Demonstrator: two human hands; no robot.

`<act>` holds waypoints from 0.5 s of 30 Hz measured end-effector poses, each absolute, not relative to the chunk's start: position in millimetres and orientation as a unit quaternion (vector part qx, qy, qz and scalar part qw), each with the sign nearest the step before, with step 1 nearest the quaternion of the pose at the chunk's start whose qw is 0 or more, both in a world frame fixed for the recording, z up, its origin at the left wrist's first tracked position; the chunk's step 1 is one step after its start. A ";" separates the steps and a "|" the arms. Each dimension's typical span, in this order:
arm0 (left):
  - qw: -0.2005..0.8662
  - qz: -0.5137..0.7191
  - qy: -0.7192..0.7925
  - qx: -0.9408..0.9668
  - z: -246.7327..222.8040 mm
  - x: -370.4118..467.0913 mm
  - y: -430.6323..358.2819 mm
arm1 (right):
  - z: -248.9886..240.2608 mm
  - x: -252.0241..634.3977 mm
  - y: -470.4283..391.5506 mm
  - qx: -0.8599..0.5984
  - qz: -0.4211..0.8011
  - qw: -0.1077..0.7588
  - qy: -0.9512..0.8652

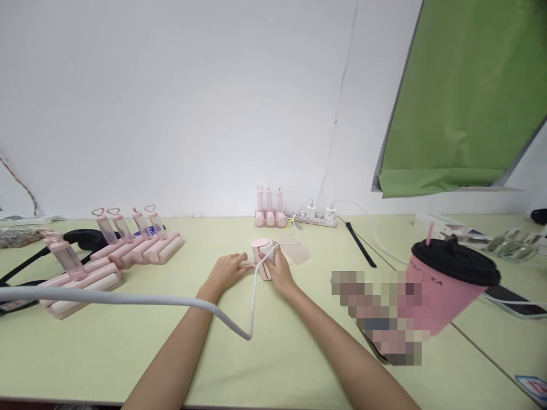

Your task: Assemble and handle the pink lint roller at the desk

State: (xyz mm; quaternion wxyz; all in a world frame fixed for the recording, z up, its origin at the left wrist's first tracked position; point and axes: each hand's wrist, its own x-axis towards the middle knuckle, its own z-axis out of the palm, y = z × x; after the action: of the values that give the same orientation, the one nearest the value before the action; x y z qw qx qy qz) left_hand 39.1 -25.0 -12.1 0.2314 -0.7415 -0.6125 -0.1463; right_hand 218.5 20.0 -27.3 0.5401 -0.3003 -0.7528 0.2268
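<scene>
Case (260,245): pink and roughly upright, it was between the two hands near the middle of the table (243,370), well back from the front edge.
Right hand (280,270): its fingers were curled round the case's right side, holding it.
Left hand (227,271): its fingers were bent at the case's left side; whether they had closed on anything could not be told.
Wire (128,297): thick and pale, it ran in from the left, bent sharply, then rose in front of the case, crowding the view there.
Plastic sheet (297,252): it lay just beyond the right hand.
Left side: pink gadgets (166,250) lay in a group, with open tabletop between them and the left hand.
Back edge: three more gadgets (270,219) stood near the wall (205,114), beside a power strip (323,222).
Right side: a black strap (361,245) lay slantwise, and a pink cup (448,296) took up room past the right forearm (337,336).
</scene>
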 end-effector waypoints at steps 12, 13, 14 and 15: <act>0.073 -0.446 -0.493 -0.743 8.1 89.3 -40.4 | -18.3 234.6 13.2 -0.244 0.065 0.548 -0.797; 0.065 -0.430 -0.513 -0.740 8.6 90.4 -40.5 | -19.7 233.2 12.7 -0.239 0.079 0.545 -0.800; 0.060 -0.419 -0.533 -0.733 8.5 91.1 -40.3 | -21.2 231.4 12.3 -0.237 0.101 0.544 -0.798; 0.053 -0.413 -0.547 -0.726 7.9 91.4 -40.0 | -22.5 229.4 12.1 -0.236 0.127 0.546 -0.793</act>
State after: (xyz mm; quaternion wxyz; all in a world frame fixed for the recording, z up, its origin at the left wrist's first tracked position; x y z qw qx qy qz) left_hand 91.4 -40.0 7.9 0.0530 -0.7262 -0.5473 -0.4127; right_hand 229.4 12.1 -22.5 0.5465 -0.2361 -0.7935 0.1268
